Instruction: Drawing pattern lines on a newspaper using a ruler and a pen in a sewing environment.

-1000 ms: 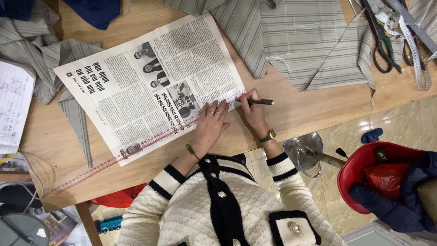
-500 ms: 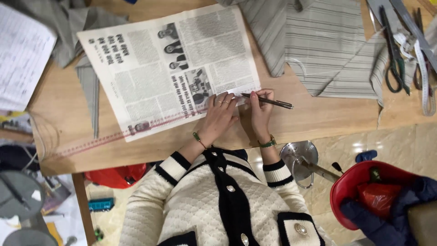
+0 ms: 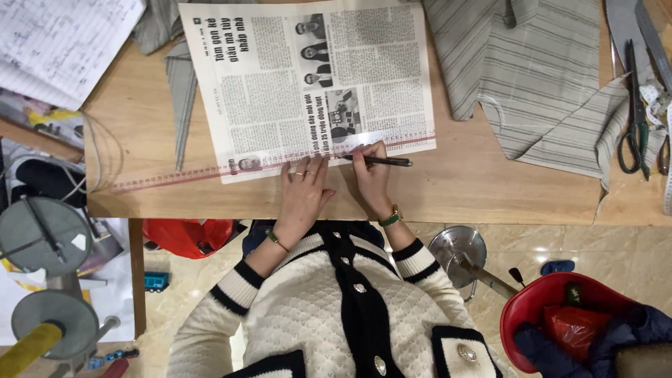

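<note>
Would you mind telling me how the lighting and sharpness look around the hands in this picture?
Head view: even, soft light, only faint shadows under the left hand and right hand; the pen and newspaper are sharp; glare spots on the floor tiles.

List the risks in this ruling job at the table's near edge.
1. The long clear ruler is pinned only by the left hand near one end; its far end might swing.
2. The right hand holds the dark pen near the printed newspaper sheet's bottom edge, so the stroke may run onto the wooden table.
</note>
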